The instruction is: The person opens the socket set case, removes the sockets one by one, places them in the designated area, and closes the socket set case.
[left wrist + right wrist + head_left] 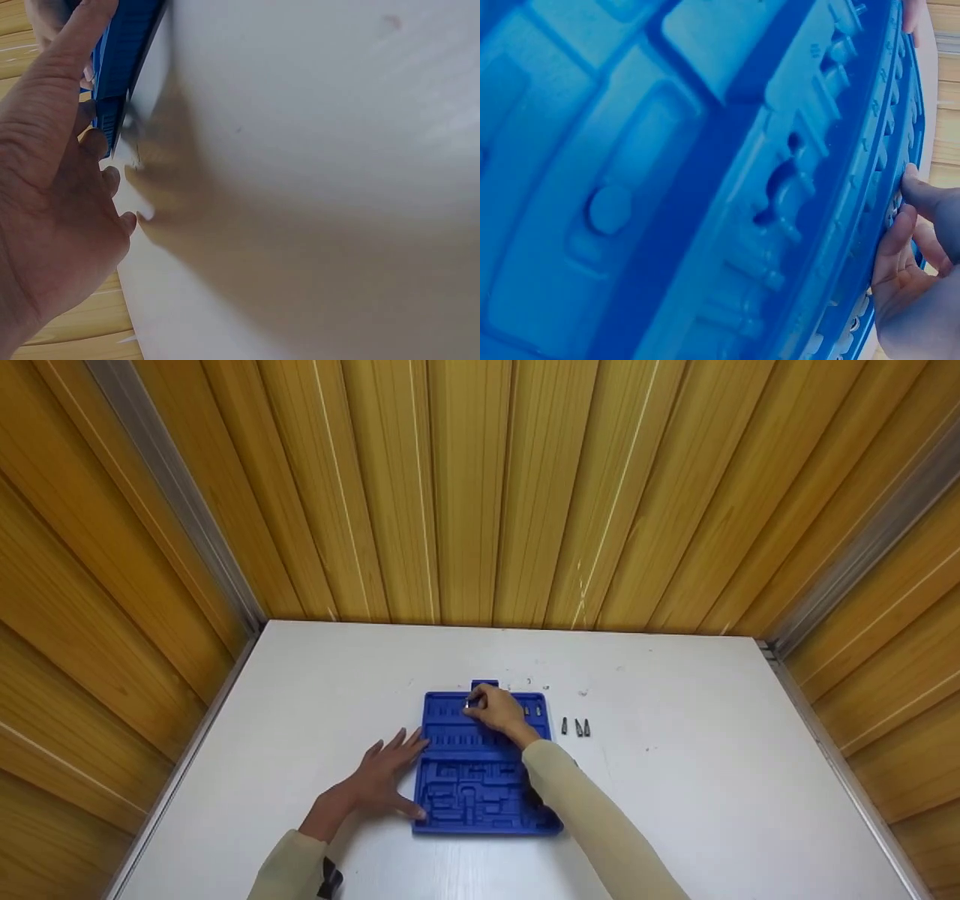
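Note:
A blue plastic tool case (465, 753) lies unfolded on the white table, its moulded slots facing up. My right hand (499, 711) is over the far half of the case and pinches a small metal bit (466, 704) between thumb and fingers, near the top row of slots. In the right wrist view, the fingers (900, 240) are right at the slots, and the bit is mostly hidden. My left hand (382, 776) spreads along the left side of the case, with thumb and fingertips at its edge. Further bits (538, 710) sit in the top row, right of my right hand.
Three dark bits (579, 727) lie on the white table (675, 795) to the right of the case. Small dark marks or crumbs (546, 687) dot the tabletop behind it. Wood-patterned panels (480, 510) wall in the table at the back and both sides.

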`<state>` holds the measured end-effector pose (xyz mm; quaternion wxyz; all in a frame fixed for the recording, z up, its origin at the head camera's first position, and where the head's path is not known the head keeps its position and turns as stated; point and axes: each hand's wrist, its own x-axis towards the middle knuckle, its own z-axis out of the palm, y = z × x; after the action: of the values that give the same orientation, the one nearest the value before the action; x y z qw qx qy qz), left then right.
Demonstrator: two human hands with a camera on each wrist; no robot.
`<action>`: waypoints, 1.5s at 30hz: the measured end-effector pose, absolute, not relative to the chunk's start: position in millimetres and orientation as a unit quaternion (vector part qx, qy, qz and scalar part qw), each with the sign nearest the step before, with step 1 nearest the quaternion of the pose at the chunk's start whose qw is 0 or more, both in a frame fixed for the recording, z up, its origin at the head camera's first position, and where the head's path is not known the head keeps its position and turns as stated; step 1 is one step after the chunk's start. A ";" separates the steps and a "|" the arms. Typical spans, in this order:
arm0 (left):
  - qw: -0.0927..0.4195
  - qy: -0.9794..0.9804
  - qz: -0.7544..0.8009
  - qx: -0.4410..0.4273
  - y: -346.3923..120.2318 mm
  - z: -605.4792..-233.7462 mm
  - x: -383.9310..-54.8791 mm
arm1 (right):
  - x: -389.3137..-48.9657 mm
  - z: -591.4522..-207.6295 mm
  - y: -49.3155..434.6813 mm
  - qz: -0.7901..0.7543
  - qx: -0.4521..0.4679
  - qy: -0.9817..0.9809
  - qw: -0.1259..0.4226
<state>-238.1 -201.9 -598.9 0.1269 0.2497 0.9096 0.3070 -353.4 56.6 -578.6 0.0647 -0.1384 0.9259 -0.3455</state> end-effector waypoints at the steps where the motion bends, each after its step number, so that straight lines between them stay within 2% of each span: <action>1: 0.128 0.909 0.308 0.250 -201.7 -598.6 -237.8 | -353.1 -578.5 57.2 -0.348 -0.141 0.925 0.064; 12: 0.134 0.910 0.303 0.249 -198.1 -598.8 -235.9 | -348.1 -578.6 61.2 -0.351 -0.172 0.917 0.075; 22: 0.134 0.910 0.306 0.245 -197.2 -596.2 -234.9 | -347.3 -572.6 67.8 -0.473 -0.233 0.842 0.118; 26: 0.129 0.911 0.306 0.243 -197.9 -595.4 -234.9 | -344.8 -568.3 71.0 -0.474 -0.264 0.833 0.105; 31: 0.130 0.915 0.297 0.239 -200.1 -592.7 -234.9 | -340.5 -561.9 79.6 -0.472 -0.248 0.841 0.093; 39: 0.132 0.915 0.295 0.241 -198.5 -588.7 -235.7 | -329.3 -551.8 106.2 -0.511 -0.234 0.819 0.112; 45: 0.130 0.913 0.299 0.244 -198.8 -588.8 -234.9 | -320.1 -545.8 127.0 -0.492 -0.242 0.830 0.102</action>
<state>-234.9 -198.8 -588.8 0.1303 0.2439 0.9133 0.2989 -320.1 127.0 -545.8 0.1018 -0.2416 0.8304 -0.4916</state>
